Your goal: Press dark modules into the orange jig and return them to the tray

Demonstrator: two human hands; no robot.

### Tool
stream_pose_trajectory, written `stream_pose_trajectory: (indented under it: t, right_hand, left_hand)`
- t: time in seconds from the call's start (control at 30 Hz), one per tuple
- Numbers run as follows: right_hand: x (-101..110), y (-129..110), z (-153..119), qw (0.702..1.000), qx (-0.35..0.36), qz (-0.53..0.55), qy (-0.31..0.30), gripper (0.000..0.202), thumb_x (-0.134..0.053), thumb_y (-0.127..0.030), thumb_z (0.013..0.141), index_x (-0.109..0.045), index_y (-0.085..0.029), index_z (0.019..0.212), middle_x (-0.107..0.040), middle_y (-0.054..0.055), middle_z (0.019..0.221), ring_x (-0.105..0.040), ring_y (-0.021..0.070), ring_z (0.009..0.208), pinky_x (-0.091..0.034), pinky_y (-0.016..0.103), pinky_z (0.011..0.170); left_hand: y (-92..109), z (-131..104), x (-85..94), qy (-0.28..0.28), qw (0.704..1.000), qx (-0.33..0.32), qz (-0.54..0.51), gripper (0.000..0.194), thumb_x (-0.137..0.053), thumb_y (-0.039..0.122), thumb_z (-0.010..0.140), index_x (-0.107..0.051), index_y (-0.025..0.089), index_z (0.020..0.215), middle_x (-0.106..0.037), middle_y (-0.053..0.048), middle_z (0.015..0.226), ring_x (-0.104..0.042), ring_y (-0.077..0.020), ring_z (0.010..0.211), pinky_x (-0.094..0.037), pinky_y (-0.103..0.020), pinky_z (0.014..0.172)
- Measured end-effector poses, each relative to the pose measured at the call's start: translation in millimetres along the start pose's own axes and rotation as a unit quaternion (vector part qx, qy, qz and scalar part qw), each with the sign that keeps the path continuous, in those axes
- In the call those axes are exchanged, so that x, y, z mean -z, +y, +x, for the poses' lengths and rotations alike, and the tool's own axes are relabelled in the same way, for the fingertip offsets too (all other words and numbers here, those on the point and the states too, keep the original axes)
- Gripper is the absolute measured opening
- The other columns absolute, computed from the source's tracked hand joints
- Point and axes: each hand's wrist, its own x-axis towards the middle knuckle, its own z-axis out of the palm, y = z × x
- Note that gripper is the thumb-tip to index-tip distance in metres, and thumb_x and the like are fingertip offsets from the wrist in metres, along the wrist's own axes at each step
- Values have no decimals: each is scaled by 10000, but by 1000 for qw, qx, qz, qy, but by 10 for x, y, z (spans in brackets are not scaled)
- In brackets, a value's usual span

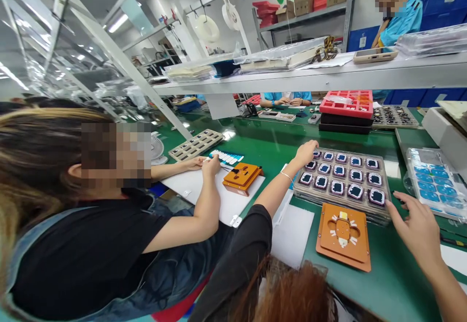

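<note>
A clear plastic tray (343, 206) lies on the green bench, holding rows of small square pieces with dark faces and pale rims (337, 187). My left hand (307, 152) is closed at the tray's far left corner, with its fingertips partly hidden. At the near right corner, my right hand (414, 222) has its fingers spread, and the thumb meets the tray's edge. Just below the tray sits an orange fixture (343, 237) with a shaped recess and small white inserts.
A co-worker at left (83, 234) handles something small beside another orange fixture (241, 178). Red and black trays (346, 110) are stacked behind. On the right stands a clear tray of blue pieces (434, 181). A white shelf (310, 79) crosses above the bench.
</note>
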Motion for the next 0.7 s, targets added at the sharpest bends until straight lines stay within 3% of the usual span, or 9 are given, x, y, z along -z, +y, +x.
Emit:
stream_pose_trajectory:
  t: [0.1,0.2,0.37,0.43,0.53,0.6,0.7]
  right_hand:
    - [-67,35,-19,995,-65,-37,-65,791,-297,-740,897,-627,-119,1258,-704,172,1046,-616,381,1025,-503,503,854]
    - [-103,22,-12,987,-106,-1,-121,842,-311,-763,860,-619,-106,1287,-700,176,1032,-644,356,925,-520,489,815]
    - [-20,-77,44,973,-167,71,-139,860,-381,-773,802,-644,-114,1288,-709,180,1051,-646,316,771,-521,474,775]
    - [26,-107,60,962,-207,96,-148,848,-419,-767,789,-645,-137,1310,-701,176,1117,-662,314,795,-521,462,785]
    - [59,-131,62,945,-262,139,-139,847,-482,-784,737,-656,-184,1310,-683,154,1210,-680,336,899,-522,466,820]
    - [55,-139,50,938,-277,176,-115,827,-548,-778,710,-661,-211,1302,-677,136,1246,-677,347,970,-524,472,859]
    - [25,-139,25,939,-242,232,-71,745,-628,-701,755,-627,-237,1337,-667,116,1288,-663,331,1069,-518,462,956]
  left_hand:
    - [11,-49,-53,0,999,29,-26,314,-479,305,1001,-572,186,1276,-522,-112,1427,-469,-250,1348,-361,-484,1156]
    - [41,-124,-105,-29,996,46,-66,338,-540,348,955,-606,225,1263,-461,-85,1520,-311,-279,1483,-226,-489,1235]
    - [-50,-421,-111,-15,984,93,-149,602,-539,447,933,-441,174,1460,-222,-125,1645,-100,-282,1555,-110,-433,1271]
    - [-135,-627,-110,-1,974,116,-192,710,-580,477,905,-380,140,1497,-227,-161,1636,-130,-299,1549,-124,-426,1269]
    - [-237,-937,-143,8,949,146,-278,782,-664,477,850,-370,148,1496,-375,-189,1567,-351,-331,1470,-249,-472,1232]
    - [-263,-1070,-172,17,927,157,-340,741,-695,443,836,-412,179,1468,-457,-172,1518,-438,-322,1417,-303,-484,1206]
    - [-239,-1124,-176,40,890,161,-424,594,-706,367,845,-512,225,1387,-462,-124,1525,-418,-290,1437,-294,-462,1216]
